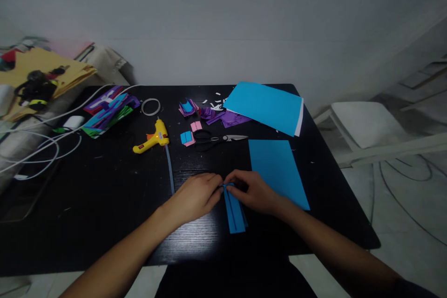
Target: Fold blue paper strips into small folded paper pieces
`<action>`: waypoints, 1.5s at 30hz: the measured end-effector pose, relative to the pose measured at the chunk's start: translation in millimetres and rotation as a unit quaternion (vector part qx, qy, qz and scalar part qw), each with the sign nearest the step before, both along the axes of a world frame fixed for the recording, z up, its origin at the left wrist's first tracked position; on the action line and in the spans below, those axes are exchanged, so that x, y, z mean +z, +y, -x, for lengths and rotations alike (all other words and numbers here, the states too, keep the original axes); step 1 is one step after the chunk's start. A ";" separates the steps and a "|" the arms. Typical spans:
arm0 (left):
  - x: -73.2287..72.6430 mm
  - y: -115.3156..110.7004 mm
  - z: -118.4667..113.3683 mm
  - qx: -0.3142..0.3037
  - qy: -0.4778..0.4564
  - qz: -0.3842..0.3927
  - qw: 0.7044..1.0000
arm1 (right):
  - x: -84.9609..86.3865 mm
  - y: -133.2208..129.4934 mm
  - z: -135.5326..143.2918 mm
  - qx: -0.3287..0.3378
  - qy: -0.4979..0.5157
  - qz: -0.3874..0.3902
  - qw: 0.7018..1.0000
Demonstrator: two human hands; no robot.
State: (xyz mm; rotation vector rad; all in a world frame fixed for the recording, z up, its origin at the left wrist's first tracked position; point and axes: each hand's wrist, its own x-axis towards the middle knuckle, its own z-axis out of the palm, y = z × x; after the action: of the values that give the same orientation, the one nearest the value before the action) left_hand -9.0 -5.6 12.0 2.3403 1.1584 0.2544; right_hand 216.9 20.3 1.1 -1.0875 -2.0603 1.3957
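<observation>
A folded blue paper strip [234, 212] lies near the table's front edge, with a dark line running along its length. My left hand [199, 194] pinches its far end from the left, fingertips together. From the right, my right hand [253, 189] grips the same end between thumb and fingers. The two hands' fingertips nearly meet there. Just right of my right hand lies a flat blue sheet [279, 167], partly under the wrist. Black-handled scissors [235, 138] rest beyond the hands, beside small blue [186, 138] and pink folded pieces [196, 126].
A yellow glue gun [153, 138] lies left of centre, near a tape ring [151, 107]. More blue sheets [267, 104], purple pieces [230, 118] and white scraps lie at the back. Coloured papers [110, 109] and white cables [57, 149] are left; a white chair [363, 123] stands right.
</observation>
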 end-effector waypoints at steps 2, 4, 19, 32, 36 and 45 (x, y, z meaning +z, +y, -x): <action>0.6 0.3 0.0 0.001 0.001 0.003 1.000 | -0.7 0.0 0.1 0.001 0.000 0.001 1.000; 1.4 0.5 -0.2 0.003 0.003 0.007 1.000 | -1.2 0.0 0.2 -0.001 0.002 -0.001 1.000; 2.4 -0.4 -0.9 0.001 0.006 0.009 1.000 | -1.8 -1.1 -0.3 -0.005 0.008 -0.005 1.000; 2.8 0.2 -1.2 0.000 0.009 0.002 1.000 | -1.2 -1.2 0.2 -0.005 0.008 -0.009 1.000; 2.7 -0.7 -1.2 -0.001 0.008 0.001 1.000 | -2.1 -0.2 -0.3 -0.004 0.005 -0.008 1.000; 3.1 -0.5 -0.5 0.002 0.011 0.005 1.000 | 0.3 -0.9 -0.7 -0.002 -0.002 -0.007 1.000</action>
State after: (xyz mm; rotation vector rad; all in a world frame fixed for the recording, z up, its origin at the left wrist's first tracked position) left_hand -8.5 -6.1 15.1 2.3375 1.1714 0.2248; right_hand 217.5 19.4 1.4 -1.0881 -2.0660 1.3771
